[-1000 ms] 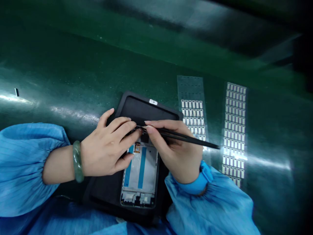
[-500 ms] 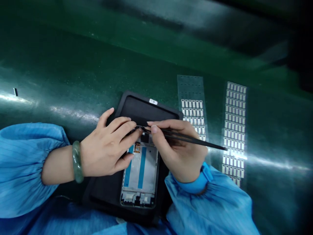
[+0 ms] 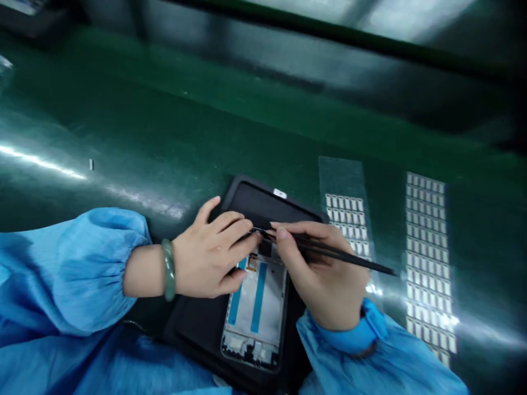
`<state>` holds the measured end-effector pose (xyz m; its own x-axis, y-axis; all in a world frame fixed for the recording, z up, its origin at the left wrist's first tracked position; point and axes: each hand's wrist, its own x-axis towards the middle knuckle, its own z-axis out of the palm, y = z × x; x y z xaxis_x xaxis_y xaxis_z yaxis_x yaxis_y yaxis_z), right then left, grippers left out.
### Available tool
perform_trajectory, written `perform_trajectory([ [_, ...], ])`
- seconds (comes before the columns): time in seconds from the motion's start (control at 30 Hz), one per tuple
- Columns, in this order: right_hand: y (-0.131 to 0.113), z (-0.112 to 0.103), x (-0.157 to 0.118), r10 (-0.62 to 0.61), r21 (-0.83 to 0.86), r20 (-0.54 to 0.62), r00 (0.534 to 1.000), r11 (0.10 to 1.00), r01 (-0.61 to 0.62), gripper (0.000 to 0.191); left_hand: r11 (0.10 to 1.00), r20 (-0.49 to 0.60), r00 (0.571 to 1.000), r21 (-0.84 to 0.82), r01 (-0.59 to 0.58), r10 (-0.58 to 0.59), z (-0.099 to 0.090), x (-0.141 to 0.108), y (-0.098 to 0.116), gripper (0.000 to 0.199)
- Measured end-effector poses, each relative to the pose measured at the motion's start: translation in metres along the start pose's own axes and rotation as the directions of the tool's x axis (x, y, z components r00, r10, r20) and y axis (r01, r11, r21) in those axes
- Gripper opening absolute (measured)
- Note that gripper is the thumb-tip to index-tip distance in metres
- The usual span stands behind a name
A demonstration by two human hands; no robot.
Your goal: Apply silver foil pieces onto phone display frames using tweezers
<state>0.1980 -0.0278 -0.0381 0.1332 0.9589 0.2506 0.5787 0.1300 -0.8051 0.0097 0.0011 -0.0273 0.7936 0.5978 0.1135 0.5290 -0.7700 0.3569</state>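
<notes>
An opened phone frame with a grey metal inside and blue strips lies on a black tray. My left hand is over its upper left part, thumb at the side edge and bent fingertips closed on the top edge. In a pinch, my right hand holds black tweezers slantwise. Their tips reach the top end of the phone frame beside my left fingertips. What lies right at the tips is too small and covered to make out. A small orange flex part shows below my left fingers.
Right of the tray lies a clear sheet with rows of small white pieces. Farther right is a fuller sheet of such pieces. A tiny grey piece rests on the green table at left. A white label marks the tray's rim.
The whole view has shifted, so everything appears farther right and slightly lower. Against the phone frame, both hands and the tweezers keep nearly the same place.
</notes>
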Motion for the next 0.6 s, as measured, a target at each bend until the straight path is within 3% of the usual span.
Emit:
perform_trajectory([
  [0.27,0.0022,0.0014,0.0050,-0.104,-0.127,0.011,0.995,0.986,0.105,0.012,1.000,-0.032,0.999,0.011,-0.009,0.009,0.0028,0.0008,-0.0014,0.046],
  [0.47,0.0044,-0.0003,0.0067,-0.019,-0.065,0.014,1.000,0.998,0.019,0.008,1.000,-0.033,0.999,0.011,-0.017,0.017,0.0041,0.0007,-0.0016,0.047],
  [0.6,0.0016,-0.0013,0.0102,-0.013,-0.114,0.033,0.999,0.993,0.017,0.009,1.000,-0.032,0.999,0.017,-0.021,0.021,0.0046,-0.0003,-0.0020,0.047],
])
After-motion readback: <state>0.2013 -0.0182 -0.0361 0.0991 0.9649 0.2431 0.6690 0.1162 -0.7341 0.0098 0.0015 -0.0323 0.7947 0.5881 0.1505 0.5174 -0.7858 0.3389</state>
